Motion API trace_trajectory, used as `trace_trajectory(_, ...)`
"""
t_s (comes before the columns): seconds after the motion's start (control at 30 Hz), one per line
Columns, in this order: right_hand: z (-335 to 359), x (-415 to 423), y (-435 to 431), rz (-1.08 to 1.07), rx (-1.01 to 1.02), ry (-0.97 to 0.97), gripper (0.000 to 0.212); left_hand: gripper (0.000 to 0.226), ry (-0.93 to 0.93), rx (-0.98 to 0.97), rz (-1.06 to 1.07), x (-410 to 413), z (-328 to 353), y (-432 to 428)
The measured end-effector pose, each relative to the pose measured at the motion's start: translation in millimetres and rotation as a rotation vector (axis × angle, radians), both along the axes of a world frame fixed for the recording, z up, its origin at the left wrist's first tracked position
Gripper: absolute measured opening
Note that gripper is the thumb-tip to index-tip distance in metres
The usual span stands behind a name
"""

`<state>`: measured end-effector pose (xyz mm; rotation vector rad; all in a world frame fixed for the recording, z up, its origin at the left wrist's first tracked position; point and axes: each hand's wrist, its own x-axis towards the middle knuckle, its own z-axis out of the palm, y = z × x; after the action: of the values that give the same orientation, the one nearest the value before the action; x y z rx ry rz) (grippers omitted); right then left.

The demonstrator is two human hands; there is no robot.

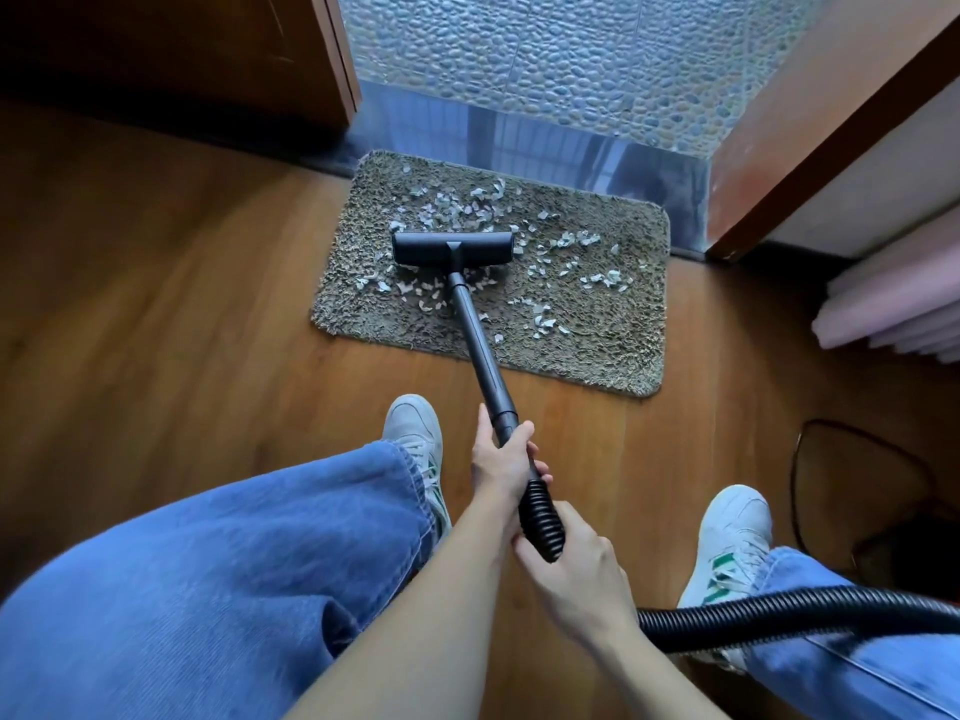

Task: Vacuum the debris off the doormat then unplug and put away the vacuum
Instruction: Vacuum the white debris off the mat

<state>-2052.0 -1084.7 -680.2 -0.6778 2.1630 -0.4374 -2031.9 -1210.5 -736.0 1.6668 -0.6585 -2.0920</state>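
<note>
A shaggy grey-brown doormat (597,350) lies on the wooden floor before a doorway. Several pale scraps of debris (545,236) are scattered over it. The black vacuum floor head (453,247) rests flat on the mat's left middle, with scraps on all sides of it. Its black wand (480,350) slants back toward me. My left hand (501,459) grips the wand's lower end. Just behind it, my right hand (576,569) grips the ribbed hose cuff (540,517). The black hose (789,613) runs off to the right edge.
A metal threshold (545,142) and pebble-patterned tiles (571,54) lie beyond the mat. A brown door (810,148) stands open at right, with a pink folded thing (893,309) below it. A black cord (831,491) loops on the floor by my right shoe (732,537).
</note>
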Motion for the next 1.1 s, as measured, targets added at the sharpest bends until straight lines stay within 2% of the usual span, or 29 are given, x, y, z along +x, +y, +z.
trace_trajectory(0.27,-8.4,-20.2,-51.8,-0.029,-0.011,0.030,0.027,0.054,0.051,-0.033,-0.018,-20.4,-2.0,-50.7)
trace_trajectory(0.53,-3.0,-16.1,-30.0,-0.069,-0.025,-0.024,0.028,0.058,0.062,0.039,-0.005,-14.9,-1.7,-40.7)
trace_trajectory(0.7,23.5,-0.3,5.2,-0.085,-0.057,-0.058,0.048,0.036,0.071,0.085,-0.006,-10.4,4.9,-37.3)
trace_trajectory(0.83,41.9,9.9,27.3,-0.075,-0.019,-0.116,0.049,0.051,0.006,0.090,-0.041,-6.6,8.5,-24.1)
trace_trajectory(0.9,45.5,13.7,35.6,-0.063,0.016,-0.153,0.050,0.051,-0.026,0.074,-0.068,-4.5,9.2,-13.4)
trace_trajectory(0.97,50.0,19.0,38.2,-0.044,0.036,-0.193,0.054,0.040,-0.047,0.062,-0.095,-1.5,8.9,-4.2)
trace_trajectory(1.03,52.6,23.7,37.0,-0.035,0.032,-0.236,0.071,0.026,-0.064,0.055,-0.122,1.4,9.6,2.4)
trace_trajectory(1.1,51.5,26.1,33.8,-0.047,0.021,-0.220,0.076,0.019,-0.074,0.052,-0.134,1.0,10.5,4.5)
